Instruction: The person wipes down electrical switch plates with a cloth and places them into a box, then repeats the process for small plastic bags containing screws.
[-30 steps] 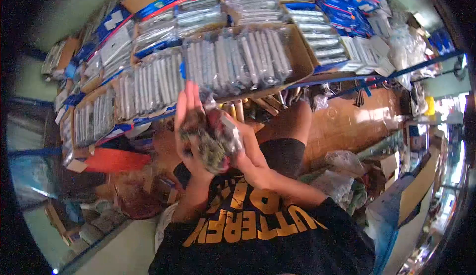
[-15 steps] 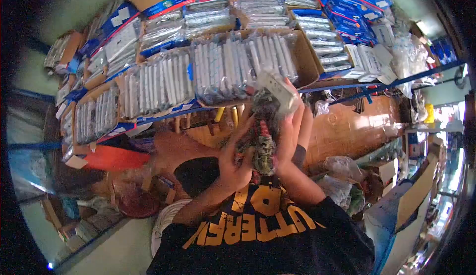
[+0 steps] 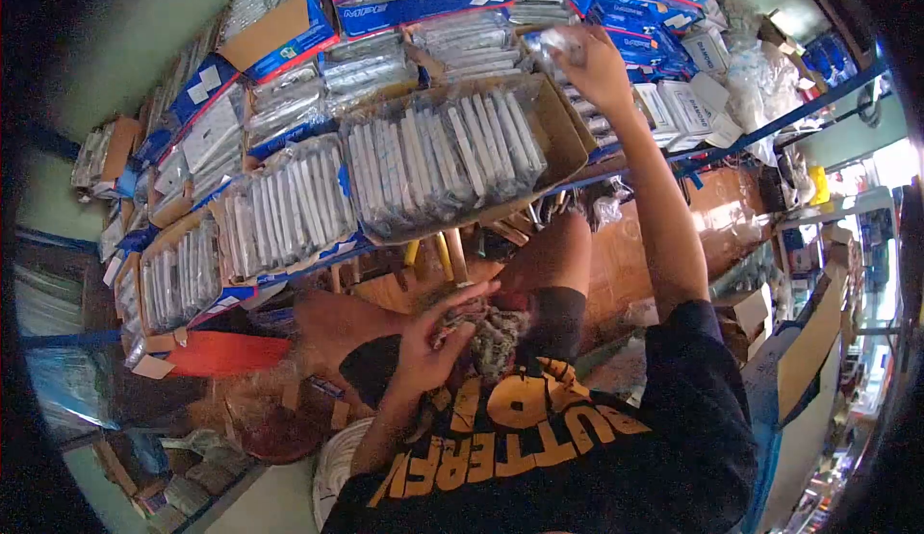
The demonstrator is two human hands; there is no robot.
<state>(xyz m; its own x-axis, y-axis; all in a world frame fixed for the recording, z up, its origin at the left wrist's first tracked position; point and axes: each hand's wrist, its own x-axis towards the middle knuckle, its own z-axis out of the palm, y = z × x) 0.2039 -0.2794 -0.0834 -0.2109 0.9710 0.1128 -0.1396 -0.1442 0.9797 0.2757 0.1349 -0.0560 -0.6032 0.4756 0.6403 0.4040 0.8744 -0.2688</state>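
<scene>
My left hand (image 3: pixel 428 346) is low in front of my shirt, with a bunched grey-green patterned cloth (image 3: pixel 496 342) between its thumb and fingers. The fingers point to the right over the cloth. My right hand (image 3: pixel 599 70) is stretched out over the boxes at the back right. Its bent fingers hold a small whitish, shiny item (image 3: pixel 558 43), blurred and partly hidden, so its exact kind cannot be made out. Below that hand stands an open cardboard box (image 3: pixel 568 139) filled with a row of flat, white, plastic-wrapped pieces (image 3: pixel 443 149).
More boxes of wrapped pieces (image 3: pixel 289 212) line the blue-framed shelf. Blue cartons (image 3: pixel 423 5) are stacked behind, with white boxes (image 3: pixel 679 111) at the right. Yellow-handled tools (image 3: pixel 443 257) and a red sheet (image 3: pixel 231 356) are below the shelf edge. Cartons (image 3: pixel 813 361) stand at my right.
My right hand has left the pale, box-shaped piece's former place by the cloth and reached up and forward over the shelf. My left hand stays low with the cloth. The view has shifted slightly.
</scene>
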